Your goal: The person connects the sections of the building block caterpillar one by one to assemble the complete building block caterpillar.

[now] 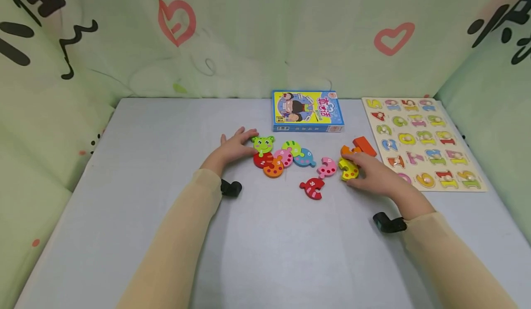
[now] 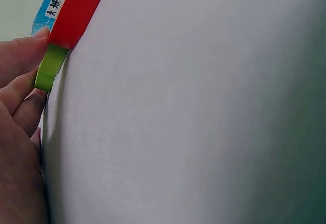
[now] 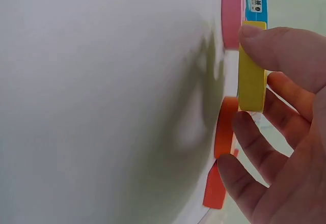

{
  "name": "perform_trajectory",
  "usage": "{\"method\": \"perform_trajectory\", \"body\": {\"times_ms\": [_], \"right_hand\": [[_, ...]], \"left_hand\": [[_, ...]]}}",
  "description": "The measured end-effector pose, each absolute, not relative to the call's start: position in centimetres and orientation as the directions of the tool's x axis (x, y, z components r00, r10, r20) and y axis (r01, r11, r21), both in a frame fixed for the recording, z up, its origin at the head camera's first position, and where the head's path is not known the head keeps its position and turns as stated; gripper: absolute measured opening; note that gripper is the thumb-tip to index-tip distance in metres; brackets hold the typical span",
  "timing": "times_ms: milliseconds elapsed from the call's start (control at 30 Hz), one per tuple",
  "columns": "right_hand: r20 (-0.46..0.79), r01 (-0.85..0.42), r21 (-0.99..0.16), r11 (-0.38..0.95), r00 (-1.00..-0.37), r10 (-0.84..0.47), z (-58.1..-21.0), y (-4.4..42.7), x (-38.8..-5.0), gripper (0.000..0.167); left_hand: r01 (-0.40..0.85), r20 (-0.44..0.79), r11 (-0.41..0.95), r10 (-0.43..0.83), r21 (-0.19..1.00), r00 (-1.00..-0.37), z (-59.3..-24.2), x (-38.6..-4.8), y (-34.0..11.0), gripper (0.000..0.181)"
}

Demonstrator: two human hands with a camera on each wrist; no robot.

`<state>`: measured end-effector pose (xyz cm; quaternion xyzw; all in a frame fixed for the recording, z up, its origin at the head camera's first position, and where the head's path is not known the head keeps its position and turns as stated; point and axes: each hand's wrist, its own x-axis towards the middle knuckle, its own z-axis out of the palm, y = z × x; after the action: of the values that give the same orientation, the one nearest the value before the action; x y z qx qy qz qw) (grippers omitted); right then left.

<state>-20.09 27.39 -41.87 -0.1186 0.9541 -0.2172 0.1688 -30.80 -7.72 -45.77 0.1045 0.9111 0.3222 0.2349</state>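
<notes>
Pale green cloth (image 1: 286,65) walls in a grey-white table (image 1: 265,263). On the table's right side a board (image 1: 419,168) of number shapes lies flat, and a blue-and-yellow box (image 1: 307,111) lies at the back, near the middle.

In front of the box runs a bent chain of puzzle pieces (image 1: 285,158). The left hand (image 1: 232,150) holds the green head (image 1: 263,145) at the chain's left end, thumb and finger set narrow around its edge.

The right hand (image 1: 375,175) pinches a yellow piece (image 1: 348,170) with thumb in front and fingers behind; the piece sits left of the board and seems raised a little off the table. It looks like thick painted wood, so probably light, stiff, hard to break and slightly slick. The broad side edges look the surest place to take hold.

Just beyond these fingers are an orange block (image 1: 365,146) and an orange piece (image 1: 351,150), the latter partly hidden, crowding the grip. A loose pink piece (image 1: 327,167) lies between the yellow piece and the chain and would block a straight slide; a loose red piece (image 1: 312,188) lies nearer the person.
</notes>
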Motion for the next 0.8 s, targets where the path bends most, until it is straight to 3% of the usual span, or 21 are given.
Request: {"method": "perform_trajectory", "body": {"times_ms": [467,800], "right_hand": [[-0.241,-0.217,-0.448,0.867,-0.905,-0.351,-41.3,22.6,-22.1,0.066],[-0.231,-0.225,-0.456,0.861,-0.905,-0.358,-41.9,22.3,-22.0,0.066]], "left_hand": [[0.044,-0.36,0.765,0.352,0.642,-0.864,-45.7,-30.7,-7.7,0.06],[0.046,-0.358,0.763,0.354,0.644,-0.864,-45.7,-30.7,-7.8,0.059]]}}
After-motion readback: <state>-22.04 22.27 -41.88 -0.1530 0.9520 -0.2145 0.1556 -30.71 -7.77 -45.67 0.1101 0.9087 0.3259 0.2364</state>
